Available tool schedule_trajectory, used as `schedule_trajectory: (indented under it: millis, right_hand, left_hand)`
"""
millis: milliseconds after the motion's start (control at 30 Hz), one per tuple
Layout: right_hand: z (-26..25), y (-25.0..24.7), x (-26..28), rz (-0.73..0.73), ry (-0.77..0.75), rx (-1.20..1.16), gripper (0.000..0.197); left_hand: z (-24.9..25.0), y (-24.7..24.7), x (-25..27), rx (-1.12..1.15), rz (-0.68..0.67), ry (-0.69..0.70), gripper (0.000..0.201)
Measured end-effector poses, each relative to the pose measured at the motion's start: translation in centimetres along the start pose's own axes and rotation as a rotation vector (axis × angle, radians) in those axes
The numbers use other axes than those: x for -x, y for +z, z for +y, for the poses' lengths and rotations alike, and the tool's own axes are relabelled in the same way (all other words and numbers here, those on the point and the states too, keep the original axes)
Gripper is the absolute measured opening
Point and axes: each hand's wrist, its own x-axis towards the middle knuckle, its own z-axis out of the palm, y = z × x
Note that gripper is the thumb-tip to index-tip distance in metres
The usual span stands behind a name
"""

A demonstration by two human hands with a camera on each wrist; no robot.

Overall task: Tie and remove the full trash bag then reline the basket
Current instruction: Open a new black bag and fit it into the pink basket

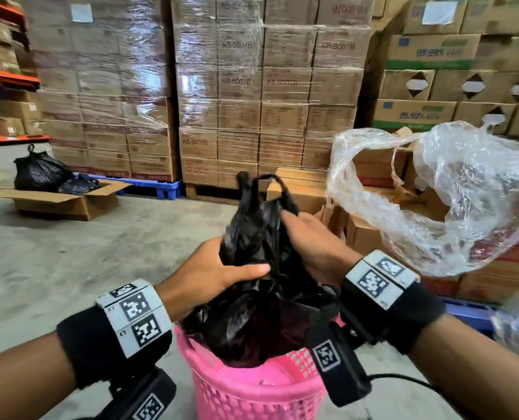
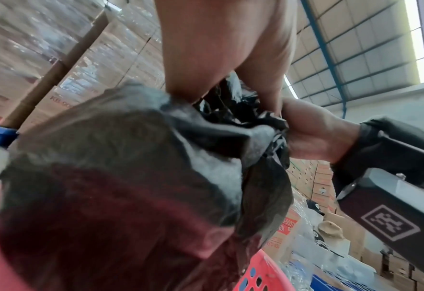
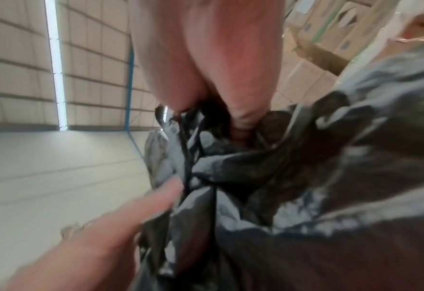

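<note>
A full black trash bag (image 1: pixel 252 310) sits in a pink plastic basket (image 1: pixel 252 389) on the concrete floor. Its gathered top stands up in two twisted ends (image 1: pixel 252 195). My left hand (image 1: pixel 221 268) grips the gathered neck from the left, thumb across the front. My right hand (image 1: pixel 309 237) holds the plastic from the right, fingers curled into it. In the left wrist view the bag (image 2: pixel 131 157) bulges over the basket rim (image 2: pixel 263 275). The right wrist view shows crumpled black plastic (image 3: pixel 280 196) under my fingers (image 3: pixel 243 110).
Shrink-wrapped cardboard box stacks (image 1: pixel 221 86) on pallets stand ahead. A loose clear plastic sheet (image 1: pixel 464 201) hangs at the right over more boxes. At the left an open carton (image 1: pixel 70 201) holds tied black bags (image 1: pixel 40 171). Bare concrete floor (image 1: pixel 100 253) lies between.
</note>
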Motion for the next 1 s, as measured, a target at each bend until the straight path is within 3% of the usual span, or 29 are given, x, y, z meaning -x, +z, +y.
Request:
schedule_trajectory:
  millis: [67,133,167,233,267,333,400,467,533,633,667,733,800,833,933,1000]
  right_hand:
    - [0.5,-0.1,0.0,-0.057,-0.094,0.238,0.036]
    - [1.1,-1.8,0.5,-0.072,-0.225,0.525,0.045]
    - [1.5,-3.1,0.8,-0.086,-0.217,0.646,0.062]
    - [2.4,-5.1,0.9,-0.188,-0.056,0.794,0.088]
    - [3.2,-5.5,0.9,-0.262,0.036,0.84,0.087]
    - [5.7,-4.9,0.6,-0.4,0.126,0.988,0.062]
    - [8.7,-3.4,0.5,-0.476,0.114,1.169,0.041]
    - [10.7,-2.9,-0.1,-0.478,0.128,1.265,0.04]
    - [10.4,-4.0,-0.7,-0.422,0.144,1.187,0.055]
    - [6.9,-5.2,-0.9,-0.422,0.033,0.738,0.097]
    - [5.8,-5.2,-0.7,-0.394,-0.025,0.635,0.102]
    - [4.9,-4.7,-0.5,-0.342,-0.172,0.599,0.074]
    - [5.5,-4.1,-0.6,-0.316,-0.317,0.798,0.024]
    - [6.4,-4.2,-0.8,-0.302,-0.345,0.915,0.011]
    - [8.2,-6.1,-0.9,-0.216,-0.269,1.109,0.014]
    - [9.0,-8.2,-0.9,-0.138,-0.196,1.124,0.015]
  left_hand:
    - [-0.7,-0.5,-0.3,-0.119,0.075,0.031,0.022]
    - [-1.4,-1.6,-0.4,-0.176,0.138,0.074,0.023]
    - [-1.7,-2.2,-0.4,-0.173,0.148,0.085,0.025]
    - [-2.3,-3.0,-0.3,-0.123,0.137,0.081,0.026]
    - [-2.6,-3.0,-0.2,-0.098,0.122,0.072,0.027]
    - [-3.4,-2.6,0.0,-0.077,0.082,0.063,0.031]
    - [-4.4,-1.9,0.5,-0.119,0.007,0.069,0.038]
    - [-5.7,-1.2,1.0,-0.271,-0.084,0.1,0.049]
    - [-6.8,-1.1,1.1,-0.465,-0.088,0.136,0.059]
    - [-7.2,-1.1,0.8,-0.499,-0.028,0.096,0.062]
    - [-6.9,-0.7,0.6,-0.491,-0.028,0.094,0.062]
    - [-6.4,0.0,0.4,-0.425,-0.045,0.104,0.057]
    - [-5.9,0.0,0.3,-0.317,-0.037,0.07,0.049]
    - [-5.9,-0.4,0.2,-0.259,0.0,0.025,0.045]
    - [-6.4,-2.6,-0.1,-0.108,0.119,-0.096,0.03]
    - [-6.8,-4.4,-0.6,-0.176,0.23,-0.107,0.023]
